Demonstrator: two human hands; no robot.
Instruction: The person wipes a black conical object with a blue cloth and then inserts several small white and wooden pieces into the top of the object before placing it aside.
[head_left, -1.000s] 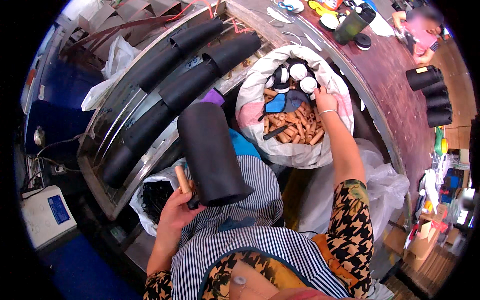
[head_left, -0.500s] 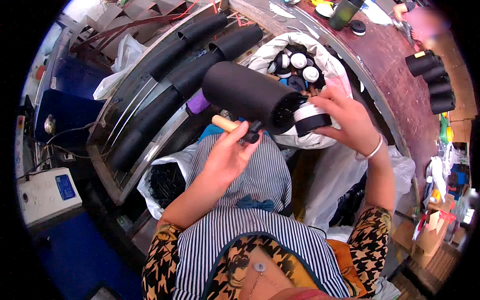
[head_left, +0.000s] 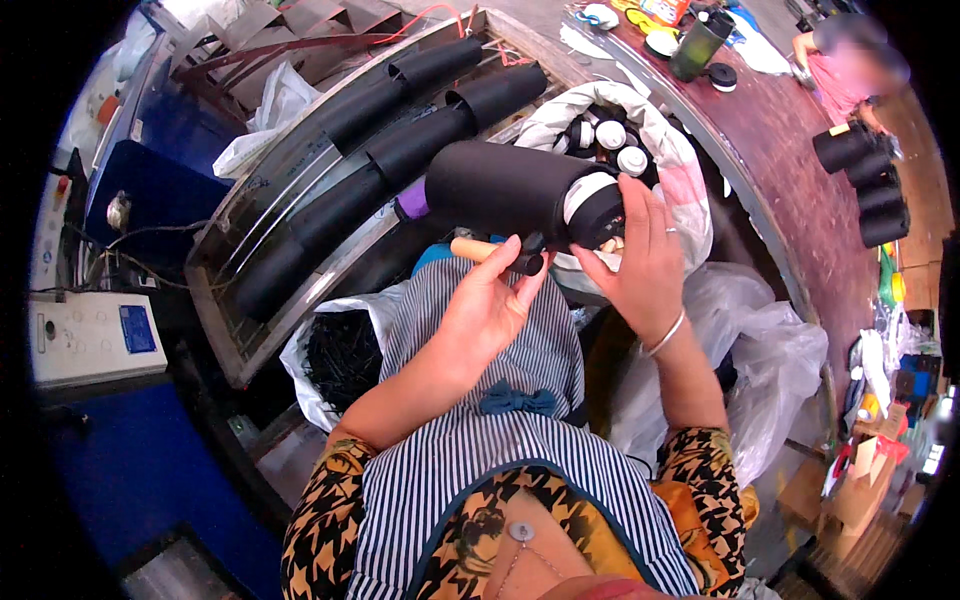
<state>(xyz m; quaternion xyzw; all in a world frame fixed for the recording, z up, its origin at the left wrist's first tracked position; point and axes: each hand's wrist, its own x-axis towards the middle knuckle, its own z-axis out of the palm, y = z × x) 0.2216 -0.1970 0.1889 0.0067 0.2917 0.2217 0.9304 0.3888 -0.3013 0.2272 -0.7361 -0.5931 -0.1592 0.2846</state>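
Right grip (head_left: 645,265): thumb and fingers curved wide around a round white-and-black plastic cap (head_left: 597,212). I see the cap at the right-hand mouth of a large matte-black cylinder (head_left: 495,195), its white band against the rim; how deep it sits, I cannot tell.

Left grip (head_left: 492,305): fingers pinched on a slim tan rod (head_left: 474,248) and a small black fitting (head_left: 527,262), just below the cylinder. Whether these fingers touch its wall, I cannot tell. The cylinder lies roughly level, above the lap, a purple piece (head_left: 412,200) at its left end.

Outward, room is tight. Behind the right grip, a white fabric sack (head_left: 695,190) with a rolled rim, white-topped caps (head_left: 612,134) inside; the cylinder's mouth overlaps its near rim from my view. A dark gap separates the sack from the metal-edged, reddish-brown worktop (head_left: 765,150). Crumpled clear plastic (head_left: 765,350) crowds the right forearm's outer side.

Left: a long wood-framed tray (head_left: 214,325) of black tubes (head_left: 340,195), near edge slanting up toward the cylinder. Below it, beside the left forearm, an open white bag (head_left: 300,380) of thin black pieces. Some space between the two wrists, over the striped apron (head_left: 480,440).
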